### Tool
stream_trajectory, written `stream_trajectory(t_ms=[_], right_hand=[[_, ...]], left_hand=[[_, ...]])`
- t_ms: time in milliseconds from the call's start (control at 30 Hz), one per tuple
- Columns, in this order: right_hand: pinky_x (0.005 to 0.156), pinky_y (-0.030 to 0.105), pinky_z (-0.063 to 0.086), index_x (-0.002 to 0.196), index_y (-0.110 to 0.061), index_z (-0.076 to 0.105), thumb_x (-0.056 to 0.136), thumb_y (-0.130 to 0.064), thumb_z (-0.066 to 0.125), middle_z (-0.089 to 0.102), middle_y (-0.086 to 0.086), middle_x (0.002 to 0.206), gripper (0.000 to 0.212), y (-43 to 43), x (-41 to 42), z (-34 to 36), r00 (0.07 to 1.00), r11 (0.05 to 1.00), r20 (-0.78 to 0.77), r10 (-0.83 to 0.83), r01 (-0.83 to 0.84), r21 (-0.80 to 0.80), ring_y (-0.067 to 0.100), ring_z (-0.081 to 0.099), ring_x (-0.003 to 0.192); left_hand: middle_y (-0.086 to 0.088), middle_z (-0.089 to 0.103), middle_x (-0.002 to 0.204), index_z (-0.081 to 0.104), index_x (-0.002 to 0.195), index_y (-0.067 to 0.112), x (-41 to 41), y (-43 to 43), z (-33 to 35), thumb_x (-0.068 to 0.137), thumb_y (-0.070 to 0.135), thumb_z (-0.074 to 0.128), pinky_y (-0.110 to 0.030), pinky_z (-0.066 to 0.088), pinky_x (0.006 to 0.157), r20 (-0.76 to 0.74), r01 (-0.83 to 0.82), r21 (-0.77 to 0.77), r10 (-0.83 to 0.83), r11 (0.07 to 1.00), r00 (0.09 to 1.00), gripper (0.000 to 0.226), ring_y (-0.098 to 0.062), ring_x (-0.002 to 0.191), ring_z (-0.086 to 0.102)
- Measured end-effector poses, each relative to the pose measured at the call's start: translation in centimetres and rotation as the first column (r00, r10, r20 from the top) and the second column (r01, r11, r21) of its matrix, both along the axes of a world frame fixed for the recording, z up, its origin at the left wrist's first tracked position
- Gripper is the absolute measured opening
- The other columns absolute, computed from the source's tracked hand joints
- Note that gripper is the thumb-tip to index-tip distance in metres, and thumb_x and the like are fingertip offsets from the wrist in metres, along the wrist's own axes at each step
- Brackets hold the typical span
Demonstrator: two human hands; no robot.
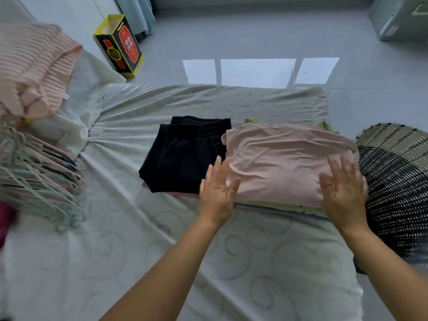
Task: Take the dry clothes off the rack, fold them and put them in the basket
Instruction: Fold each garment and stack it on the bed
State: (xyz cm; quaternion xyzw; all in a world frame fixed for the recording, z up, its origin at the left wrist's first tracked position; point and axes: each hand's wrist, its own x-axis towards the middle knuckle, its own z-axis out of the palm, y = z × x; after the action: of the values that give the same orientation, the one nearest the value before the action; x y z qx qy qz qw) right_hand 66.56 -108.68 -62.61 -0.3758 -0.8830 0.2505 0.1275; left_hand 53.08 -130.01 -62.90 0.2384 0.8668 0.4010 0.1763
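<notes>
While both hands lie flat, fingers spread and grasping nothing, I log the left hand point(217, 188) at the near left corner of the folded pink top point(287, 163) and the right hand point(342, 188) at its near right corner, seemingly to smooth it, though blur hides whether they touch. The top crowns a stack over a green garment point(252, 120), with the woven basket point(393, 172) just right of the right hand, I judge for a short transfer. Folded black trousers point(185, 156) lie just beyond the left hand's fingers; hangers point(39, 179), set aside, lie far to its left.
</notes>
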Motion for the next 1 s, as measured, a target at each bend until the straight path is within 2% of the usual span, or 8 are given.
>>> stream_trajectory(t_ms=[267, 367, 467, 600, 667, 800, 900, 1000], right_hand=[[0.11, 0.023, 0.022, 0.131, -0.008, 0.05, 0.081, -0.057, 0.03, 0.042, 0.003, 0.142, 0.073, -20.9, 0.3, -0.7, 0.967, 0.893, -0.228, 0.113, -0.199, -0.404, 0.006, 0.033, 0.128], [0.087, 0.0, 0.034, 0.103, -0.031, 0.067, 0.079, -0.054, 0.043, 0.066, 0.006, 0.112, 0.042, -30.9, -0.2, -2.4, 0.99, 0.744, -0.126, 0.069, -0.135, -0.655, 0.007, 0.051, 0.105], [0.055, 0.008, 0.049, 0.081, -0.023, 0.068, 0.089, -0.042, 0.058, 0.073, 0.002, 0.084, 0.023, -40.7, -1.7, -4.4, 0.998, 0.538, -0.043, -0.042, -0.014, -0.843, 0.007, 0.067, 0.073], [0.041, 0.013, 0.047, 0.085, 0.001, 0.057, 0.098, -0.003, 0.036, 0.068, 0.017, 0.074, 0.026, -51.8, -5.5, -5.4, 0.994, 0.366, 0.099, -0.046, 0.109, -0.924, 0.002, 0.062, 0.046], [0.04, 0.02, 0.048, 0.09, 0.001, 0.057, 0.099, -0.006, 0.035, 0.069, 0.003, 0.059, 0.025, -56.3, -7.5, -5.7, 0.988, 0.299, 0.141, -0.063, 0.154, -0.942, 0.004, 0.062, 0.045], [0.058, 0.03, 0.041, 0.089, -0.002, 0.059, 0.1, -0.012, 0.037, 0.067, 0.011, 0.072, 0.027, -61.9, -10.7, -4.8, 0.989, 0.255, 0.141, -0.033, 0.145, -0.956, 0.024, 0.061, 0.066], [0.061, 0.032, 0.043, 0.089, -0.005, 0.062, 0.1, -0.015, 0.038, 0.07, 0.008, 0.07, 0.028, -63.2, -12.5, -3.7, 0.989, 0.275, 0.145, -0.032, 0.148, -0.95, 0.027, 0.06, 0.073], [0.064, 0.032, 0.045, 0.093, -0.004, 0.062, 0.1, -0.017, 0.036, 0.068, 0.014, 0.084, 0.029, -63.6, -13.5, -3.0, 0.99, 0.299, 0.136, -0.042, 0.143, -0.943, 0.026, 0.061, 0.077]], left_hand=[[0.003, 0.039, 0.143, 0.03, 0.142, 0.018, 4.5, -25.1, -1.4, 0.095, 0.036, 0.042, -0.006, 0.033, 0.093, 0.34, -0.241, -0.148, 0.278, 0.959, 0.898, 0.051, -0.004, 0.121, 0.042], [0.005, 0.047, 0.131, 0.04, 0.132, 0.02, 3.8, -34.7, -1.3, 0.095, 0.032, 0.045, 0.002, 0.036, 0.077, 0.351, -0.263, -0.22, 0.327, 0.94, 0.877, 0.039, -0.002, 0.106, 0.048], [0.01, 0.051, 0.113, 0.046, 0.105, 0.035, 1.4, -43.5, 0.0, 0.09, 0.05, 0.047, -0.003, 0.039, 0.077, 0.309, -0.284, -0.212, 0.34, 0.935, 0.888, 0.022, -0.003, 0.102, 0.053], [0.002, 0.058, 0.102, 0.058, 0.105, 0.014, -5.1, -55.3, 0.9, 0.075, 0.066, 0.041, -0.019, 0.037, 0.085, -0.029, -0.385, -0.279, 0.393, 0.88, 0.919, 0.063, -0.011, 0.097, 0.051], [-0.015, 0.062, 0.106, 0.061, 0.107, 0.001, -9.2, -60.5, 0.7, 0.078, 0.051, 0.05, -0.032, 0.038, 0.089, -0.342, -0.512, -0.375, 0.398, 0.773, 0.851, 0.058, -0.023, 0.103, 0.05], [-0.021, 0.036, 0.142, 0.036, 0.137, 0.001, -15.3, -67.2, 0.5, 0.081, 0.044, 0.066, -0.049, 0.029, 0.103, -0.305, -0.642, -0.587, 0.6, 0.493, 0.739, 0.077, -0.038, 0.131, 0.033], [-0.022, 0.04, 0.139, 0.029, 0.14, 0.0, -17.9, -69.4, -0.6, 0.083, 0.038, 0.066, -0.044, 0.035, 0.098, -0.107, -0.573, -0.628, 0.672, 0.526, 0.733, 0.078, -0.038, 0.127, 0.04], [-0.02, 0.057, 0.123, 0.051, 0.123, 0.0, -18.5, -69.3, -0.9, 0.086, 0.023, 0.064, -0.04, 0.039, 0.09, -0.031, -0.558, -0.53, 0.643, 0.639, 0.765, 0.046, -0.035, 0.114, 0.052]])
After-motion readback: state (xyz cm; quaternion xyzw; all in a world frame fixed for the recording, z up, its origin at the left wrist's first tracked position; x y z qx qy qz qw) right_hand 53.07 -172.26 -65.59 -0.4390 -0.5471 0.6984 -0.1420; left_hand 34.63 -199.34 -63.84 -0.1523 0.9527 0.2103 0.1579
